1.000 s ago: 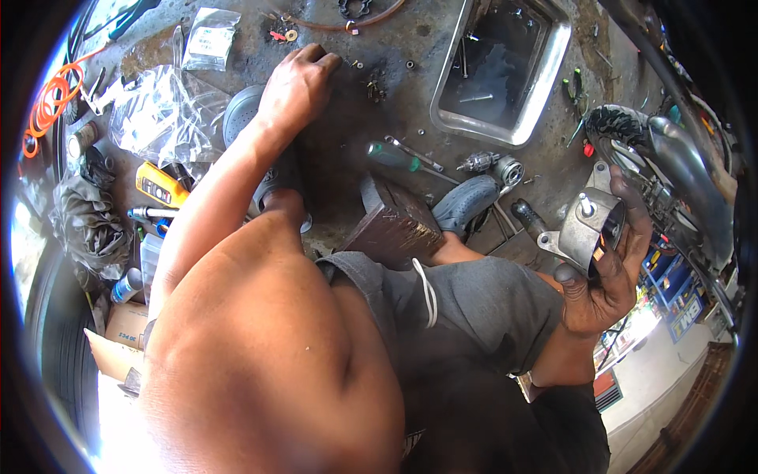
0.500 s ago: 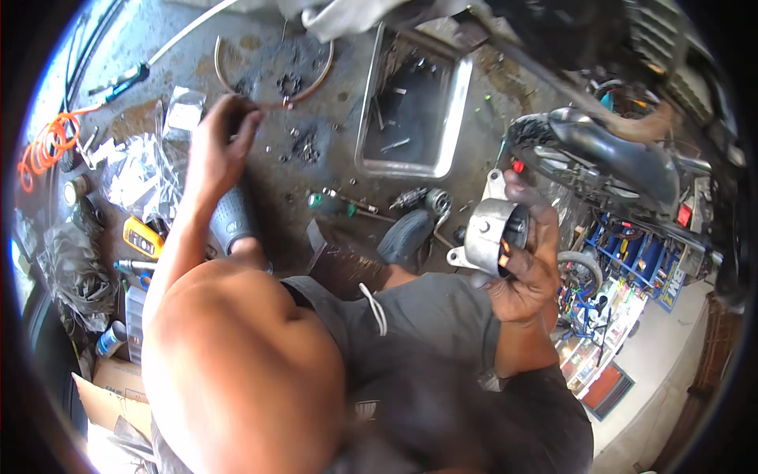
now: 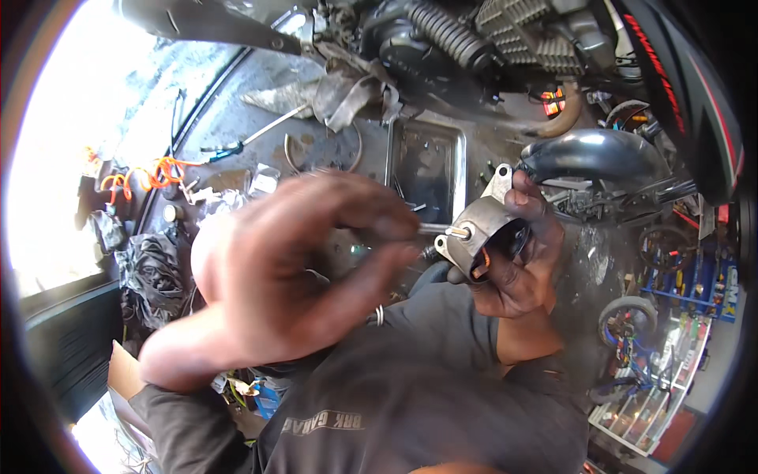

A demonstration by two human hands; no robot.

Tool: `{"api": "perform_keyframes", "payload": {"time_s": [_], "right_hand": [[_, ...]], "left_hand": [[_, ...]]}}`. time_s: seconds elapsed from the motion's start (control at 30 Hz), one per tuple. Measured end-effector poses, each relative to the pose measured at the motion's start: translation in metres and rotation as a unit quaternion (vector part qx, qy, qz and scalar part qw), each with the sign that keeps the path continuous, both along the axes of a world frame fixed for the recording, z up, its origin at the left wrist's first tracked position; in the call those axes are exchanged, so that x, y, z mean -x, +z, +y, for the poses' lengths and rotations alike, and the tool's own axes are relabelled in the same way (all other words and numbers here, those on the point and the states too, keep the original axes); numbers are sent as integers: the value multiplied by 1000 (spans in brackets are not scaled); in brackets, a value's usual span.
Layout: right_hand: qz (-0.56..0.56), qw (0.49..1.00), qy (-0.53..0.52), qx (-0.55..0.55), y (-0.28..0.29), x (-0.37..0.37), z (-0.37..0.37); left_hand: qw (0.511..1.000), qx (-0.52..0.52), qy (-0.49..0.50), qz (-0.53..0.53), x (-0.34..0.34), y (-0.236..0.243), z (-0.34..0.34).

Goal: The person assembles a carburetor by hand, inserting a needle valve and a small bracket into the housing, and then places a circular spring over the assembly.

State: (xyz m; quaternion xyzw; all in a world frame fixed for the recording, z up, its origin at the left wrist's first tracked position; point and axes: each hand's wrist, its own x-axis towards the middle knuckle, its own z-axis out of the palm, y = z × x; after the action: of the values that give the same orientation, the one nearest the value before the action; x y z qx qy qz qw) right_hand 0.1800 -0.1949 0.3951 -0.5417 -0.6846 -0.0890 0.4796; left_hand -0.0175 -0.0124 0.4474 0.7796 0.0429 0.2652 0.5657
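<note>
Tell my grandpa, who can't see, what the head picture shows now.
A person's bare right hand holds a round, hollow grey metal part, with the blurred bare left hand close beside it. Beyond are a rectangular silver metal tray and a coiled orange hose.

Hsg (image 3: 491, 216) in R hand (image 3: 524, 289)

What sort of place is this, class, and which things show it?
Probably a motorcycle repair workshop: the grey coil-spring shock absorber, the shallow rectangular silver metal tray and the coiled orange hose suggest it.
</note>
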Motion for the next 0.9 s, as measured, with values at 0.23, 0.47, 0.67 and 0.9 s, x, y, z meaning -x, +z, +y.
{"api": "perform_keyframes", "payload": {"time_s": [0.23, 0.47, 0.67, 0.9], "right_hand": [[125, 987, -39, 92, 10, 4, -14], [16, 1000, -14, -18, 6, -1, -12], [-83, 995, 1, -62, 3, -14, -7], [-22, 999, 20, 44, 20, -10, -11]], "left_hand": [[967, 176, 119, -139, -34, -33, -56], [970, 149, 103, -161, -41, -49, -65], [971, 157, 104, -149, -38, -55, -62], [961, 231, 59, -141, -33, -55, -51]]}}
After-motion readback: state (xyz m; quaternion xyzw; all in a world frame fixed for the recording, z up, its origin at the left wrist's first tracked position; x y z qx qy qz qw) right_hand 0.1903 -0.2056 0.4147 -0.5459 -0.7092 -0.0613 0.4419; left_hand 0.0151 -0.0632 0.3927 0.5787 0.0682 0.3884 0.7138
